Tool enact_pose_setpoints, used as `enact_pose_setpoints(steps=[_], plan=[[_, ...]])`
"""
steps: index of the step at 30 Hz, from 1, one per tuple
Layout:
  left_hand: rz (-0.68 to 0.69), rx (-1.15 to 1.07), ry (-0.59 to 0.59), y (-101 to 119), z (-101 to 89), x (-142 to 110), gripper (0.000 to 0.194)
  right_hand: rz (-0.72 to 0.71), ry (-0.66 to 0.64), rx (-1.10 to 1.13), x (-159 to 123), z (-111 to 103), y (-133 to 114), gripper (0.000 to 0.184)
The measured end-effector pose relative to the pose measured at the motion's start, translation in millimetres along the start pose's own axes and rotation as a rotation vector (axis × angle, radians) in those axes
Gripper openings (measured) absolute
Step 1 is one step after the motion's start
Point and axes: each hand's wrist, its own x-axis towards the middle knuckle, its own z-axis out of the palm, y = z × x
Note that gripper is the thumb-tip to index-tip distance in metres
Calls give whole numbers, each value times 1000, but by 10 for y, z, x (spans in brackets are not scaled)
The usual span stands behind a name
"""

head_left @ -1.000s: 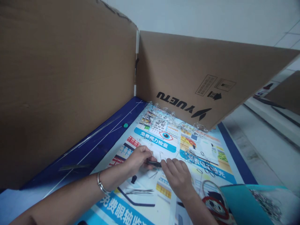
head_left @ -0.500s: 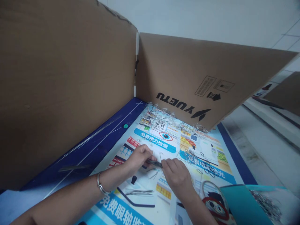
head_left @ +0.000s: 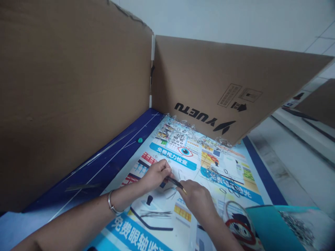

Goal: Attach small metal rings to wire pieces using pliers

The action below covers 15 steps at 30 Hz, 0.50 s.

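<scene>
My left hand (head_left: 157,174) is pinched, thumb against forefinger, on a thin piece of wire (head_left: 172,170) that barely shows. My right hand (head_left: 197,197) is wrapped round a slim dark pliers-like tool (head_left: 176,182) with a yellowish end. The tool's far end reaches the left fingertips, and its jaws are hidden there. A hooked wire piece (head_left: 180,173) lies just beyond the tool. Under the hands are short cut wires (head_left: 171,192), and nearer me a small bundle of straight wires (head_left: 155,214) rests on the printed sheet (head_left: 193,176).
Wire shapes (head_left: 188,127) heap along the cardboard wall (head_left: 199,83); wire loops (head_left: 227,190) lie at right. A teal-edged container (head_left: 274,223) holds many metal pieces beside a red-rimmed item (head_left: 242,230). Long wires (head_left: 104,150) and a green bead-like thing (head_left: 140,140) lie at left.
The tool has turned in my right hand, so its yellowish end now shows above the knuckles. My right hand has rolled and dipped slightly; the left stays almost in place.
</scene>
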Motion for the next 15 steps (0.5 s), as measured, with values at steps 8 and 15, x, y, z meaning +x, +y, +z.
enact_pose_setpoints(steps=[8,15], plan=[[77,107,-58,-8,-13,-2,14,110,-137,72,32,-74,-23,10],[22,5,53,-96,-42,69,18,78,-52,169,49,-13,71,10]])
